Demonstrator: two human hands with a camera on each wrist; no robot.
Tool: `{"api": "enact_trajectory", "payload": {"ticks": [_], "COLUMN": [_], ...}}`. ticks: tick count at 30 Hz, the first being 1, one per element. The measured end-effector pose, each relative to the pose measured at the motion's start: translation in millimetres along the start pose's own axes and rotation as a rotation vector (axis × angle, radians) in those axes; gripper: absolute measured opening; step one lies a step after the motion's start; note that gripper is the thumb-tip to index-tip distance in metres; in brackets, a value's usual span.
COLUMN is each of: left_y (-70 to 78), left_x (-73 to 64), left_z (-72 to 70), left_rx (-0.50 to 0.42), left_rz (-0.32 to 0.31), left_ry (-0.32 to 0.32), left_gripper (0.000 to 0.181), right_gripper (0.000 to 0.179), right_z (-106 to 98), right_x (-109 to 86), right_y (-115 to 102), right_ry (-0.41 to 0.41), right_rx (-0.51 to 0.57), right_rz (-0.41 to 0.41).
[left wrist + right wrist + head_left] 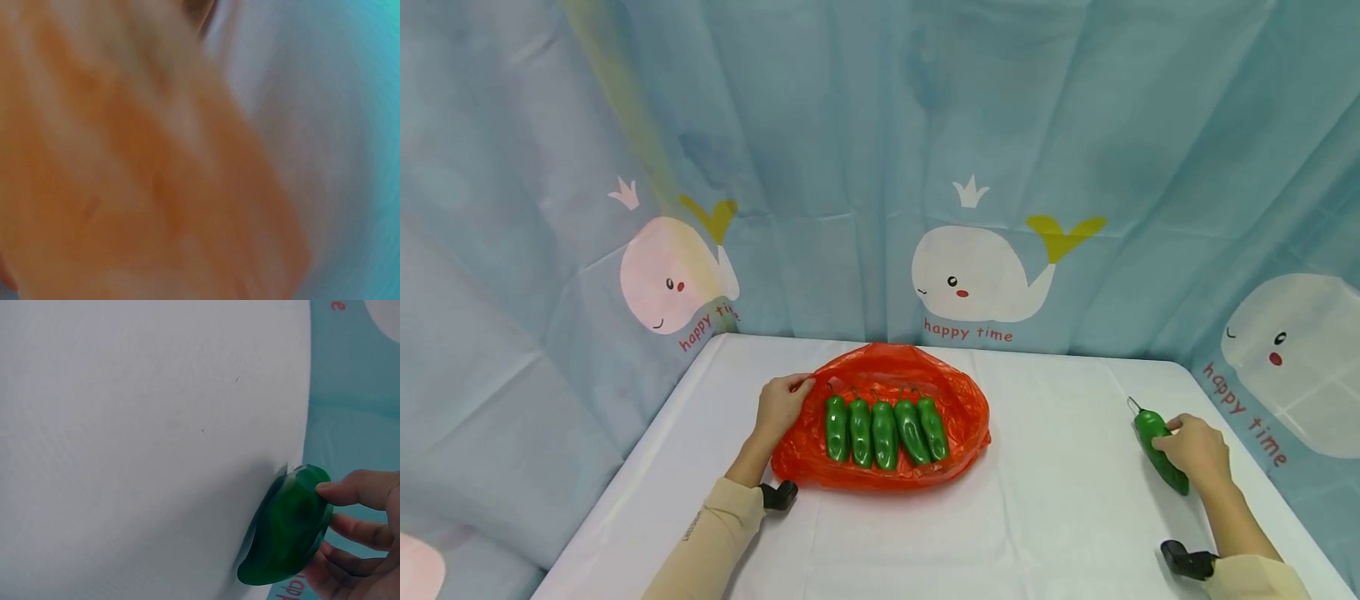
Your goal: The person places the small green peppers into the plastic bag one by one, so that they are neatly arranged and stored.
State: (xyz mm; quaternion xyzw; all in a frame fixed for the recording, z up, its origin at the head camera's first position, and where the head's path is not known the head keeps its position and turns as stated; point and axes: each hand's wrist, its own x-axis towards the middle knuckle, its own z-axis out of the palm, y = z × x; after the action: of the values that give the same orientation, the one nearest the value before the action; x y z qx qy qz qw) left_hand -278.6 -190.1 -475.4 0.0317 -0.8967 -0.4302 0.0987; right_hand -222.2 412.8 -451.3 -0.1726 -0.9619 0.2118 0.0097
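Observation:
At the right of the table my right hand (1199, 450) pinches a green chili pepper (1163, 454) between thumb and fingers. The right wrist view shows the thumb on one side of this pepper (289, 528) and the other fingers behind it; whether it touches the table I cannot tell. My left hand (780, 408) holds the left rim of a red plastic bag (891, 362), spread wide. Inside the bag, several green chili peppers (884, 435) lie side by side in a row, stems toward the back. Blurred bag plastic (156, 187) fills most of the left wrist view.
A white cloth (1045, 467) covers the table. Blue curtains (880, 150) printed with whales hang behind it and along both sides. Black wrist camera mounts (1187, 560) sit at both cuffs, close above the tabletop.

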Motion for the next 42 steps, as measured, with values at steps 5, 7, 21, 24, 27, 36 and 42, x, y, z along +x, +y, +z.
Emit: {"api": "enact_trajectory", "payload": {"ticks": [5, 7, 21, 24, 27, 36, 42], "left_y": [0.4, 0.9, -0.6, -0.6, -0.2, 0.6, 0.9], "left_x": [0.0, -0.2, -1.0, -1.2, -1.1, -1.5, -1.8], "left_z": [-0.8, -1.2, -2.4, -1.9, -1.3, -1.3, -1.5], "left_rx": [-0.004, -0.005, 0.0, 0.003, -0.002, -0.003, 0.001], "left_rz": [0.003, 0.0, 0.007, 0.007, 0.005, -0.005, 0.0], "left_ry": [0.013, 0.013, 0.012, 0.014, 0.014, 0.01, 0.011], "left_gripper": [0.033, 0.033, 0.033, 0.033, 0.033, 0.034, 0.033], "right_gripper": [0.049, 0.049, 0.046, 0.046, 0.045, 0.043, 0.043], "right_z": [-2, -3, -13, -14, -16, -20, -22], "right_x": [-0.6, -1.5, -13.6, -16.4, -19.3, -26.9, -29.7], "right_y": [-8, -12, -48, -56, -64, -88, -100], "right_ry": [0.0, -0.005, 0.082, 0.098, 0.114, 0.168, 0.174], "right_rx": [0.021, 0.038, 0.123, 0.143, 0.165, 0.211, 0.233], "right_rz": [0.002, 0.003, -0.139, -0.168, -0.194, -0.268, -0.297]}}
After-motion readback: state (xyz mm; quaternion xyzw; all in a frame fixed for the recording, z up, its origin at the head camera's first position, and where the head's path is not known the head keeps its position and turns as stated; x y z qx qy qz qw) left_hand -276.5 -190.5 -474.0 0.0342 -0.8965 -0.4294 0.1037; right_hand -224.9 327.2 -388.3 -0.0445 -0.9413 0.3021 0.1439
